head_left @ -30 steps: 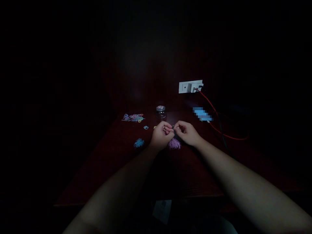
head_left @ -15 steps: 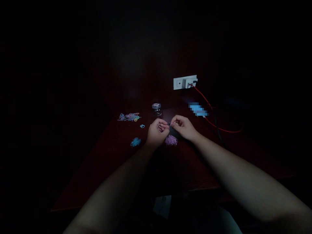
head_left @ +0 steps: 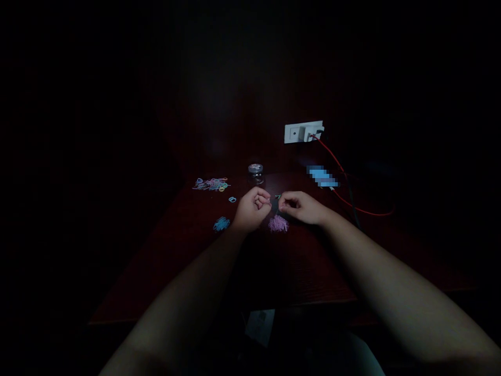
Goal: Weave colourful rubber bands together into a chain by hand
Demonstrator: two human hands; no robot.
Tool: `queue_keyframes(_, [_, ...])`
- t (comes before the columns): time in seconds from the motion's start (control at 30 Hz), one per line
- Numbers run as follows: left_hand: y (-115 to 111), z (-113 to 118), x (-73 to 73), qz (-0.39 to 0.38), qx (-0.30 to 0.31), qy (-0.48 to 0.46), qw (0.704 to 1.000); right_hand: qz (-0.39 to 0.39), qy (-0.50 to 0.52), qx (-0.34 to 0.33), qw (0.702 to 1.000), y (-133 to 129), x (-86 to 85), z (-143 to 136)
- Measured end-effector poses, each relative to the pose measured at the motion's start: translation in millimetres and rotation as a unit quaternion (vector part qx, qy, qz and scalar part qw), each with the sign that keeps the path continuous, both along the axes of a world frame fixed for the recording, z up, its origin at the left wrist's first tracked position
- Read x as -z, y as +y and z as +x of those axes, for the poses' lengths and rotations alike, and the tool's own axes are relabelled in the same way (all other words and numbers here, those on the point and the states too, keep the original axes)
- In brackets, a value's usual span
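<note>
On the near side of the gap between the left hand (head_left: 252, 211) and the right hand (head_left: 301, 207) lay a heap of purple elastic bands (head_left: 278, 224); both hands were curled, thumbs drawn close to fingers, and whether they pinched anything could not be told. A green item (head_left: 277, 197), too small to identify, showed just beside the right hand. Left of the left hand lay light-blue loops (head_left: 232, 199), blue elastic bands (head_left: 221, 224) and, farther off, a mixed-colour heap (head_left: 210, 184), while a lidded clear jar (head_left: 255, 174) stood beyond that hand and a red cable (head_left: 332, 153) beyond the right.
</note>
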State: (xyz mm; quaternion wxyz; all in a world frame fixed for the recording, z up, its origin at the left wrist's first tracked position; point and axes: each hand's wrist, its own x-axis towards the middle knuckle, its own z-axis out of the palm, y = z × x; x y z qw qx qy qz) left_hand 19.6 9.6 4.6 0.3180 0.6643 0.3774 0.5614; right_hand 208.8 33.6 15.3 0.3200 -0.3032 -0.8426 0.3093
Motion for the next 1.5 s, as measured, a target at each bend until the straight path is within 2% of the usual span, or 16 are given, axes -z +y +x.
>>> queue_keyframes(0.17, [-1, 1, -4.6, -0.013, -0.021, -0.051, 0.998, 0.019, -0.051, 0.004, 0.999, -1, 0.3, 4])
queue_keyframes(0.43, [0, 1, -1.9, 0.006, -0.030, -0.038, 0.999, 0.017, -0.102, 0.002, 0.995, 1, 6.8, 1])
queue_keyframes(0.67, [2, -3, -5.3, 0.015, -0.029, -0.045, 0.998, 0.032, -0.077, 0.048, 0.995, 2, 8.3, 1])
queue_keyframes(0.73, [5, -11, -9.2, 0.023, -0.054, -0.065, 0.996, 0.037, -0.063, 0.070, 0.995, 4, 9.7, 2])
queue_keyframes(0.8, [9, -29, -12.1, 0.044, -0.104, -0.091, 0.989, 0.041, -0.044, 0.083, 0.995, 7, 12.1, 3])
queue_keyframes(0.9, [13, -79, -8.8, 0.065, -0.219, -0.105, 0.968, 0.051, -0.023, 0.092, 0.994, 10, 15.4, 4])
queue_keyframes(0.97, [15, -123, 0.0, 0.044, -0.306, -0.057, 0.949, 0.061, -0.020, 0.096, 0.993, 11, 16.4, 3])
queue_keyframes(1.03, [17, -162, 11.5, -0.026, -0.384, 0.050, 0.922, 0.063, -0.034, 0.103, 0.992, 9, 16.3, 1])
queue_keyframes(1.07, [18, -177, 16.8, -0.074, -0.408, 0.110, 0.904, 0.061, -0.044, 0.106, 0.991, 8, 15.9, -1])
queue_keyframes(1.13, [23, -194, 24.5, -0.100, -0.415, 0.145, 0.893, 0.052, -0.058, 0.113, 0.990, 7, 15.3, -3])
queue_keyframes(1.23, [36, -192, 27.4, -0.110, -0.377, 0.267, 0.880, 0.043, -0.064, 0.134, 0.988, 7, 15.7, -5])
queue_keyframes(1.33, [50, -179, 25.4, -0.106, -0.335, 0.410, 0.842, 0.037, -0.057, 0.159, 0.985, 11, 18.9, -5])
queue_keyframes(1.5, [78, -179, 26.2, -0.062, -0.293, 0.470, 0.830, 0.046, -0.019, 0.165, 0.985, 18, 24.5, -3])
